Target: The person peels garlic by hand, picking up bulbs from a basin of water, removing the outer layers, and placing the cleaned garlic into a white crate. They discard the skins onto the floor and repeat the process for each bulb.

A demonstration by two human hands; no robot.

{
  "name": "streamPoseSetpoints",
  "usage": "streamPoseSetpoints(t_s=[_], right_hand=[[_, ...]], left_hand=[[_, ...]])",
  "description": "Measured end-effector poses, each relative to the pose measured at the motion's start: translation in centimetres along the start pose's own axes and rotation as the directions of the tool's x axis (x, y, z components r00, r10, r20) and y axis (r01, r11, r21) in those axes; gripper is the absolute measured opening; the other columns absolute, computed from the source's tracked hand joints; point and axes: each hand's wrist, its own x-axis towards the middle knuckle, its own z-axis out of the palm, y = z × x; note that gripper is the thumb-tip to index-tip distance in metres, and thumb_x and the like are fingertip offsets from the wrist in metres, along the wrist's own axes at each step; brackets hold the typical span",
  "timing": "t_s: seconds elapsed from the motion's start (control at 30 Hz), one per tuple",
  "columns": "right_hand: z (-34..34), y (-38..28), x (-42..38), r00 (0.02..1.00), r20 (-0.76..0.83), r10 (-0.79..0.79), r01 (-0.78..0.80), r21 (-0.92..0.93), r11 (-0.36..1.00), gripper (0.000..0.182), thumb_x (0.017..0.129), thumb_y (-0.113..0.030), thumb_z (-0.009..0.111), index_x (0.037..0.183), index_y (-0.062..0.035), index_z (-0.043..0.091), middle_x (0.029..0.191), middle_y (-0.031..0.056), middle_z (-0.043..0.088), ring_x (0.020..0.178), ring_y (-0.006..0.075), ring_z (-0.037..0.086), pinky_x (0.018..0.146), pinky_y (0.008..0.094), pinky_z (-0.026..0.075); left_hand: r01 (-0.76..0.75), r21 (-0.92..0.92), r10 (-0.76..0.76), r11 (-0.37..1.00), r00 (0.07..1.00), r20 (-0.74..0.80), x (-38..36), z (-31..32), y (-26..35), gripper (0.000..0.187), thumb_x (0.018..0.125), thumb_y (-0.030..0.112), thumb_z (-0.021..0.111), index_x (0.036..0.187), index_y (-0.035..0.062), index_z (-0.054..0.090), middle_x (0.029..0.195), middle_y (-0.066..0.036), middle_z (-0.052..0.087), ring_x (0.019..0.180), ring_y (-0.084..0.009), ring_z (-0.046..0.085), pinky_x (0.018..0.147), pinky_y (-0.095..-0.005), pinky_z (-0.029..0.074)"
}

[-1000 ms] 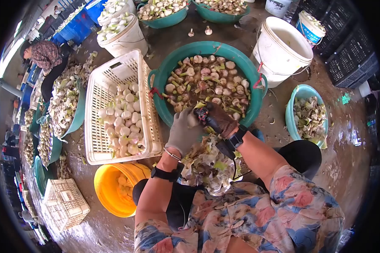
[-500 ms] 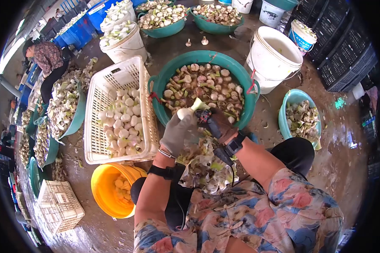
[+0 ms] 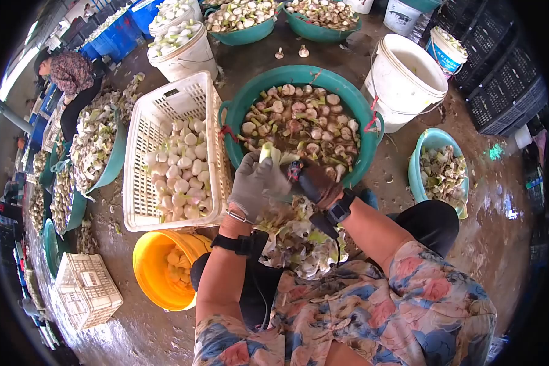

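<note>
My left hand (image 3: 250, 183), in a grey glove, is closed around a garlic bulb (image 3: 268, 152) whose pale green stem points up and away. Beside it my right hand (image 3: 316, 185), in a dark glove, is wrapped round a small dark tool (image 3: 295, 171) with red marks; its kind I cannot make out. A pale blur lies between the hands. Both are over the near rim of a green tub (image 3: 369, 155), where unpeeled garlic bulbs (image 3: 308, 116) sit in brownish water. Below the hands, loose garlic skins (image 3: 305, 244) are heaped between my knees.
Left of the tub, a white crate (image 3: 141, 140) holds peeled garlic, with a yellow bucket (image 3: 155, 268) in front. On the right stand a white bucket (image 3: 396, 91) and a teal basin (image 3: 416, 171) of skins. Black crates (image 3: 509, 91) are stacked beyond. A person (image 3: 72, 73) bends at far left.
The garlic bulb has turned in my left hand: its stem pointed right toward the tool and now points up. The left hand is tilted differently; the whole view has shifted slightly.
</note>
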Motion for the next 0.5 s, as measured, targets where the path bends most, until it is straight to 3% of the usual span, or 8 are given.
streamPoseSetpoints(t_s=[0.1, 0.17, 0.23, 0.3, 0.33, 0.37, 0.43, 0.5], right_hand=[[-1.7, 3.6, 2.8, 0.969, 0.051, 0.242, -0.235, -0.115, 0.965, 0.022, 0.087, -0.012, 0.047, 0.102, -0.0003, 0.057, 0.091, 0.0063, 0.062, 0.081, 0.0141, 0.058, 0.073, 0.0281, 0.046], [-0.7, 7.2, 2.8, 0.98, 0.01, 0.2, -0.199, -0.065, 0.978, 0.02, 0.085, -0.014, 0.05, 0.089, 0.0019, 0.062, 0.077, 0.0079, 0.064, 0.074, 0.0094, 0.054, 0.065, 0.0279, 0.042], [1.2, 6.9, 2.0, 0.983, 0.17, 0.074, -0.007, -0.366, 0.931, 0.024, 0.084, -0.019, 0.053, 0.097, -0.0001, 0.06, 0.082, 0.0112, 0.065, 0.073, 0.0156, 0.058, 0.067, 0.0325, 0.044], [3.0, 8.4, 2.4, 0.927, 0.369, 0.065, 0.246, -0.728, 0.64, 0.03, 0.083, -0.023, 0.056, 0.106, -0.0043, 0.056, 0.088, 0.0139, 0.064, 0.076, 0.0254, 0.061, 0.07, 0.0379, 0.045], [3.5, 12.3, 3.0, 0.881, 0.453, -0.139, 0.417, -0.603, 0.68, 0.035, 0.081, -0.027, 0.058, 0.11, -0.0076, 0.053, 0.092, 0.0152, 0.063, 0.08, 0.0327, 0.061, 0.071, 0.0411, 0.046], [3.6, 11.8, 3.8, 0.877, 0.461, -0.133, 0.417, -0.595, 0.687, 0.035, 0.081, -0.027, 0.058, 0.11, -0.0076, 0.053, 0.092, 0.0152, 0.063, 0.08, 0.0327, 0.061, 0.071, 0.0411, 0.046], [2.9, 9.0, 6.9, 0.898, 0.422, 0.122, 0.154, -0.562, 0.812, 0.037, 0.079, -0.029, 0.059, 0.109, -0.0073, 0.053, 0.09, 0.0174, 0.063, 0.082, 0.0348, 0.061, 0.071, 0.0421, 0.046], [2.2, 8.4, 11.5, 0.949, 0.301, 0.094, 0.125, -0.633, 0.764, 0.031, 0.078, -0.026, 0.059, 0.1, -0.0057, 0.058, 0.089, 0.0194, 0.062, 0.082, 0.0355, 0.06, 0.07, 0.0422, 0.046]], left_hand=[[0.04, -0.159, -0.047, 0.986, 0.998, -0.04, -0.2, -0.7, 0.7, 0.024, 0.087, 0.021, 0.059, 0.106, 0.0085, 0.051, 0.09, -0.001, 0.058, 0.081, -0.0125, 0.057, 0.071, -0.0298, 0.049], [0.022, -0.16, -0.043, 0.987, 0.991, -0.128, -0.3, -1.1, 2.4, 0.025, 0.089, 0.027, 0.054, 0.106, 0.0079, 0.051, 0.092, -0.002, 0.057, 0.085, -0.0154, 0.057, 0.076, -0.0315, 0.049], [-0.117, -0.367, 0.1, 0.923, 0.993, -0.065, 1.0, -4.3, 3.8, 0.032, 0.092, 0.033, 0.048, 0.108, 0.0066, 0.052, 0.095, -0.006, 0.058, 0.088, -0.018, 0.057, 0.08, -0.0363, 0.048], [-0.351, -0.503, 0.312, 0.79, 0.936, -0.162, 1.6, -7.1, 7.1, 0.044, 0.091, 0.042, 0.044, 0.111, 0.0032, 0.051, 0.108, -0.016, 0.056, 0.107, -0.0289, 0.051, 0.09, -0.0428, 0.043], [-0.38, -0.581, 0.287, 0.719, 0.925, -0.25, 1.2, -7.7, 8.6, 0.048, 0.089, 0.042, 0.047, 0.115, 0.0021, 0.048, 0.113, -0.019, 0.053, 0.111, -0.0317, 0.049, 0.092, -0.0444, 0.042], [-0.417, -0.647, 0.254, 0.638, 0.908, -0.334, 0.9, -8.4, 9.5, 0.053, 0.088, 0.043, 0.05, 0.119, 0.001, 0.044, 0.118, -0.022, 0.051, 0.115, -0.0345, 0.046, 0.094, -0.046, 0.041], [-0.468, -0.671, 0.171, 0.575, 0.871, -0.46, 1.5, -10.5, 8.6, 0.066, 0.084, 0.045, 0.054, 0.127, -0.0014, 0.033, 0.129, -0.025, 0.04, 0.124, -0.0366, 0.037, 0.098, -0.0491, 0.036], [-0.469, -0.675, 0.048, 0.57, 0.838, -0.543, 2.3, -10.8, 7.7, 0.083, 0.084, 0.049, 0.054, 0.136, -0.0037, 0.017, 0.138, -0.023, 0.025, 0.128, -0.0326, 0.03, 0.102, -0.0452, 0.034]])
